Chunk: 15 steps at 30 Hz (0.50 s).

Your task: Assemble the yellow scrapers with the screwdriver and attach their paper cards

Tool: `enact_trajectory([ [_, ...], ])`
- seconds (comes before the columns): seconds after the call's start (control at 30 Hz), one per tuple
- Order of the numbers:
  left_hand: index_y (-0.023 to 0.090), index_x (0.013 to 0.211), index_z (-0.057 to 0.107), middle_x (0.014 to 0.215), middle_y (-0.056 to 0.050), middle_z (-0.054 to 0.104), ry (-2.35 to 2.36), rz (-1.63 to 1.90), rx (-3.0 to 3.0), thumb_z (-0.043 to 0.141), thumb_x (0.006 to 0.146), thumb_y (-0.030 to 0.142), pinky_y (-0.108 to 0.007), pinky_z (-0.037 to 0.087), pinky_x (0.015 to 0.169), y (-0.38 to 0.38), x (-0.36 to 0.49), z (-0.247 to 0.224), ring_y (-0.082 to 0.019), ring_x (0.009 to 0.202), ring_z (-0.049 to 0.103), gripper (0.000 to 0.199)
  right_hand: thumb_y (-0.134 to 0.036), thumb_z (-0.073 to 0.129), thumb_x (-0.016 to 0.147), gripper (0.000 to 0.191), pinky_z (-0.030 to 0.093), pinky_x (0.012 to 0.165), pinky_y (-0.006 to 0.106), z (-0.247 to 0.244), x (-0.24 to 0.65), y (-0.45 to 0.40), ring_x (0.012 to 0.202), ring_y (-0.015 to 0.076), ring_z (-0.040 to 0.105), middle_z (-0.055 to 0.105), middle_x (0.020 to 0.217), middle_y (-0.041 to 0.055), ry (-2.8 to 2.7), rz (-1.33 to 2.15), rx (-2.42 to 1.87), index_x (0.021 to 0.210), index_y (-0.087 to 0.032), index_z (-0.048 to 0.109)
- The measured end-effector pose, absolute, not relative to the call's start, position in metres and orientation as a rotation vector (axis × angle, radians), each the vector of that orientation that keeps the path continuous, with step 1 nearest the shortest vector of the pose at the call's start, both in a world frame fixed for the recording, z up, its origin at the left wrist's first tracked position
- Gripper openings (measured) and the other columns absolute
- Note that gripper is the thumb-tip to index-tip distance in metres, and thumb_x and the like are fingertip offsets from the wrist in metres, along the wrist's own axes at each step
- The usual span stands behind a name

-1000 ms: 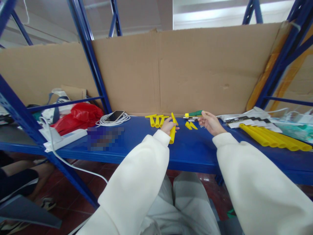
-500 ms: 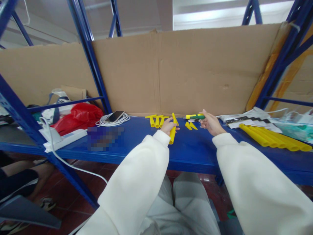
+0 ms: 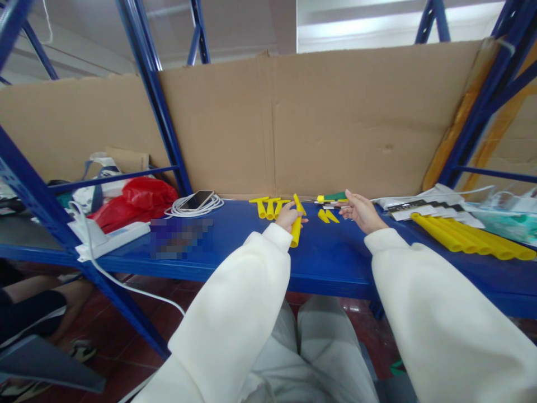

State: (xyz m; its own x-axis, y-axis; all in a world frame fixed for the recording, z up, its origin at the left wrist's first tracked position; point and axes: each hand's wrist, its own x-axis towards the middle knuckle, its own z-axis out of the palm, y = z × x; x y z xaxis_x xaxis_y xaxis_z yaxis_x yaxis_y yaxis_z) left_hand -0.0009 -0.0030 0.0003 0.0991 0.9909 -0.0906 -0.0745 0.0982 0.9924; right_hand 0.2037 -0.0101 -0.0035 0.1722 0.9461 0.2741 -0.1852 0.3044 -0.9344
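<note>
My left hand (image 3: 287, 216) is closed around a yellow tube (image 3: 296, 232), whose round end points toward me. A narrow yellow cut strip (image 3: 300, 205) rises just beyond those fingers. At the far side of the blue shelf lies a screwdriver (image 3: 335, 197) with a green and yellow handle, its thin shaft pointing left. My right hand (image 3: 361, 211) is at the handle's right end, fingers apart, the index fingertip close to or touching it. Two small yellow offcuts (image 3: 327, 216) lie between my hands. Left of my left hand are several cut yellow tubes (image 3: 269, 208).
Several uncut yellow tubes (image 3: 470, 238) lie at the right beside paper packets (image 3: 434, 207). A phone (image 3: 198, 200) rests on a coiled white cable (image 3: 180, 208). Further left are a power strip (image 3: 117, 238) and a red bag (image 3: 134, 201). Cardboard (image 3: 335, 123) stands behind the shelf.
The screwdriver has shifted slightly left and away from me, and its shaft now shows. My right fingers have loosened around the handle's end. My left hand and its tube stay put.
</note>
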Motion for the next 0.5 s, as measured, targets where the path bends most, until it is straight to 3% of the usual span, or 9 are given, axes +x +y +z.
enact_trajectory([
  [0.17,0.019,0.144,0.041,0.110,-0.012,0.069,1.124,1.099,1.132,0.052,0.084,-0.001,-0.017,0.042,0.042,-0.0040,-0.0005,0.0005,-0.015,0.066,0.072,0.064,-0.037,0.070,0.085,0.029,0.043,0.038,0.017,-0.0037,0.2014,-0.0091,0.039,0.0065,0.052,0.066,0.062,0.0015,-1.050,0.967,-0.913,0.074,-0.019,0.051],
  [0.4,0.019,0.147,0.038,0.112,-0.012,0.069,1.104,1.087,1.143,0.048,0.084,-0.002,-0.018,0.041,0.040,-0.0025,-0.0005,0.0000,-0.016,0.069,0.072,0.067,-0.050,0.067,0.084,0.036,0.033,0.031,0.017,-0.0035,0.2027,-0.0112,0.031,0.0070,0.044,0.059,0.049,-0.0013,-1.046,0.921,-1.002,0.075,-0.020,0.050],
  [0.5,0.020,0.147,0.037,0.112,-0.012,0.069,1.110,1.092,1.132,0.050,0.083,-0.001,-0.017,0.041,0.040,-0.0018,-0.0005,-0.0005,-0.016,0.069,0.072,0.069,-0.051,0.066,0.084,0.036,0.035,0.031,0.017,-0.0023,0.2030,-0.0125,0.033,0.0075,0.047,0.063,0.053,0.0012,-1.062,0.939,-0.979,0.075,-0.019,0.052],
])
